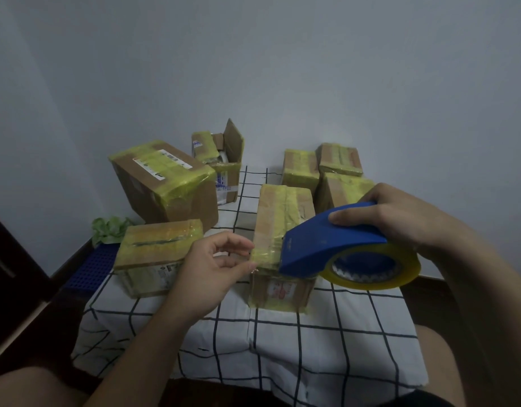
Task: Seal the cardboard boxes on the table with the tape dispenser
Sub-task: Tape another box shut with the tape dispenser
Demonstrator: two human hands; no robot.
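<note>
Gripping the blue tape dispenser (320,245) from above, a seated person's right hand (400,218) holds its nose against the near end of a long cardboard box (282,212) in the middle of the desk (312,333), which is covered by a checked cloth. The fingers wrap the dispenser's curved back, with the yellow tape roll (406,268) hanging below and to the right of the box.

The box's long axis runs straight away from the person toward the wall, and yellow tape already covers its top seam. The left hand (212,274) is just beside the near left corner, its fingers (244,267) loosely curled and holding nothing that shows. Their tips reach the taped edge, but whether they touch it is not clear.

The dispenser sits at the right of that near edge and the free hand at the left, so the left hand looks better placed to press the strip down while the right draws or cuts it.

Other taped boxes stand around, including a large box (162,183) at the left and a flat box (159,245) just beside the left hand. At the back an open box (228,160), one flap upright, appears not yet sealed.
</note>
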